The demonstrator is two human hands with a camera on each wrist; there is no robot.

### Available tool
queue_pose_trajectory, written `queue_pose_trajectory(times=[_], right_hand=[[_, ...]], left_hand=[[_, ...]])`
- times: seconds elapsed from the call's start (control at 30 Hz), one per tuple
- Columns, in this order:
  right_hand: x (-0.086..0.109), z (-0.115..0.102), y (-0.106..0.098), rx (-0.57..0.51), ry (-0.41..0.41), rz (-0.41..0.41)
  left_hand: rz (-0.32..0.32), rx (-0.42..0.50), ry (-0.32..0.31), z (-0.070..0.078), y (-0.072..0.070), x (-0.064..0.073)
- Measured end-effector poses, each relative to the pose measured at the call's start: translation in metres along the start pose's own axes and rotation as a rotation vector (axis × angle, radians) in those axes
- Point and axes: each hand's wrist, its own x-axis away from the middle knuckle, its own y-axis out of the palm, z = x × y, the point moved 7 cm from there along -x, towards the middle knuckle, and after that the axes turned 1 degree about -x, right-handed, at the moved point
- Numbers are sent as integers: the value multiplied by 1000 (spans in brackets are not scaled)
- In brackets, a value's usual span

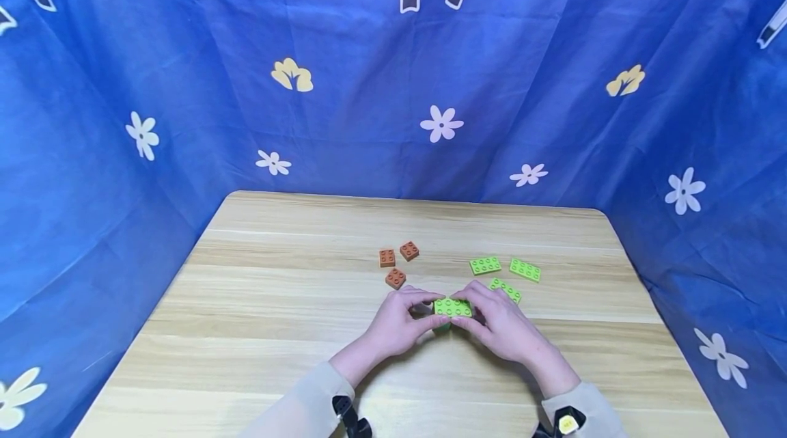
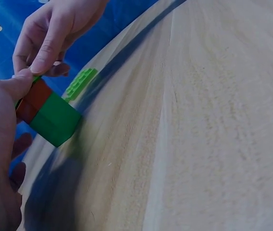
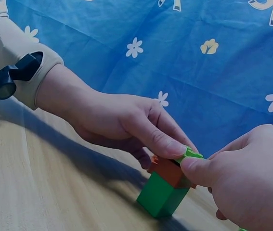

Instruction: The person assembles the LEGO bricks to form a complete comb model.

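A small upright stack of glossy plastic bricks stands between two hands near the middle of the pale wood-grain table (image 1: pixel 277 329): a dark green block (image 3: pixel 162 195) at the bottom, an orange-brown brick (image 3: pixel 167 171) above, and a bright lime-green, eight-studded rectangular plate (image 1: pixel 452 307) on top. The fingers of the left hand (image 1: pixel 396 322) and right hand (image 1: pixel 501 322) pinch the plate's opposite ends, partly covering it. Whether it is fully pressed down is unclear. The right hand also partly hides a loose lime-green plate (image 1: pixel 507 290).
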Motion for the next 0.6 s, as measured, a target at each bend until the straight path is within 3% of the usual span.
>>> queue_pose_trajectory(times=[0.6], right_hand=[[2,3,2,-30,6,17]], left_hand=[[0,31,-46,-1,2,-3]])
